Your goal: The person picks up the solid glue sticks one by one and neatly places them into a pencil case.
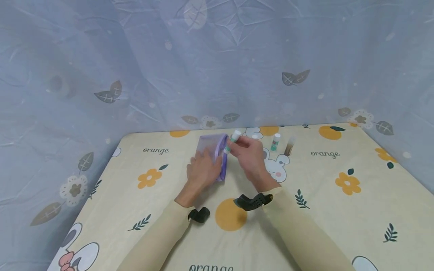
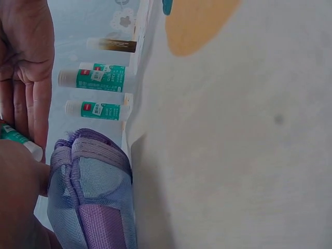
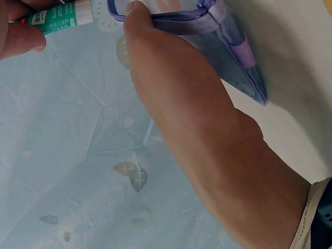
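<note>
A purple mesh zip pouch (image 1: 207,142) lies on the table, its mouth facing right and gaping. My left hand (image 1: 203,168) holds it, fingers spread over the mesh and thumb at the purple rim, as the right wrist view shows. My right hand (image 1: 249,153) pinches a green-and-white glue stick (image 1: 232,141) between thumb and fingers, tilted, right at the pouch's mouth. In the left wrist view, the pouch (image 2: 101,181) stands out with its purple edging, and the held glue stick (image 2: 19,140) shows beside it.
Right of the hands, a green glue stick (image 1: 275,142) and a brown tube with a clear cap (image 1: 289,146) stand upright. Other green glue sticks (image 2: 98,79) show in the left wrist view. A patterned cloth (image 1: 159,203) covers the table; a grey-blue curtain (image 1: 203,67) hangs behind it.
</note>
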The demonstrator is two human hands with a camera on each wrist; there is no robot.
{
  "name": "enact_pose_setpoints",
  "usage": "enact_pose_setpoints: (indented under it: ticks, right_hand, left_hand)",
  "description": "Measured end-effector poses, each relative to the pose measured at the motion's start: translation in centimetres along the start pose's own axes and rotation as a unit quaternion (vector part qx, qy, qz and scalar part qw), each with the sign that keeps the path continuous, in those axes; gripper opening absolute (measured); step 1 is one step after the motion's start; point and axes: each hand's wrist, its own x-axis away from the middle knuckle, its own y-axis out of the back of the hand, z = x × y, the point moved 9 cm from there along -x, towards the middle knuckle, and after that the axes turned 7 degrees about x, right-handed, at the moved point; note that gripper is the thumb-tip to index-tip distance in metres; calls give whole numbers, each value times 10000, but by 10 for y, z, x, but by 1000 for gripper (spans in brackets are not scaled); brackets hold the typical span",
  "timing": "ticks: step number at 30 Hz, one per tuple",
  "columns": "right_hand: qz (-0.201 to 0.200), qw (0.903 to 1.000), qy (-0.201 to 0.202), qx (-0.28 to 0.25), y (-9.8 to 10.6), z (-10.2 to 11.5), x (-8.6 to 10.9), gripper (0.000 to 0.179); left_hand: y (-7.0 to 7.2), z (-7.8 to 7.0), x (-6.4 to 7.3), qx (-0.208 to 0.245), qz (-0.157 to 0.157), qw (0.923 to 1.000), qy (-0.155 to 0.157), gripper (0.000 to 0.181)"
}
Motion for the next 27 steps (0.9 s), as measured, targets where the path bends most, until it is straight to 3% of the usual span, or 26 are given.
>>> enact_pose_setpoints:
  ticks: [8,19,27]
  right_hand:
    - [-49,9999,-105,15,-4,-6,1,38]
    - [-10,9988,-343,-357,-11,-20,0,42]
    - [-8,9974,-337,-635,-17,-19,1,42]
  left_hand:
    - [0,1,1,66,9,10000,40,68]
    - [-2,2,-1,14,4,10000,18,69]
    - [-1,2,-1,-22,-12,10000,16,68]
